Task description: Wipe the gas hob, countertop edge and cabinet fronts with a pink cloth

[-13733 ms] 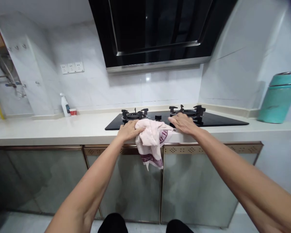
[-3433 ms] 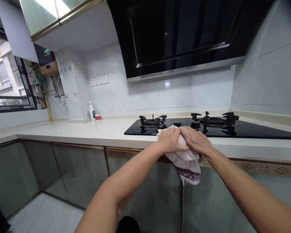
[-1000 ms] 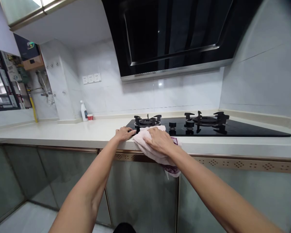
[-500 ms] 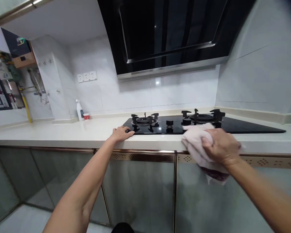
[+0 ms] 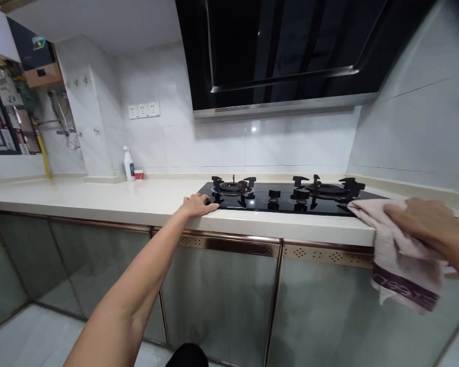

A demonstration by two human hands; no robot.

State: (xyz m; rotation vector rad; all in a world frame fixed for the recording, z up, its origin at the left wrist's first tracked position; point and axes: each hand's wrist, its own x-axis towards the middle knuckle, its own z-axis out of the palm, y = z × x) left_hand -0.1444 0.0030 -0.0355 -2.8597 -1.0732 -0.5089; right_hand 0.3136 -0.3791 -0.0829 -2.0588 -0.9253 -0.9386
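Right hand [image 5: 430, 221] grips towel [image 5: 403, 255]; bottle [image 5: 129, 164] beside tub [image 5: 138, 175] (contents unclear).

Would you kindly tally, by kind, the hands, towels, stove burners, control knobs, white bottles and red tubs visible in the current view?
Hands: 2
Towel: 1
Stove burners: 2
Control knobs: 2
White bottle: 1
Red tub: 1
Total: 9
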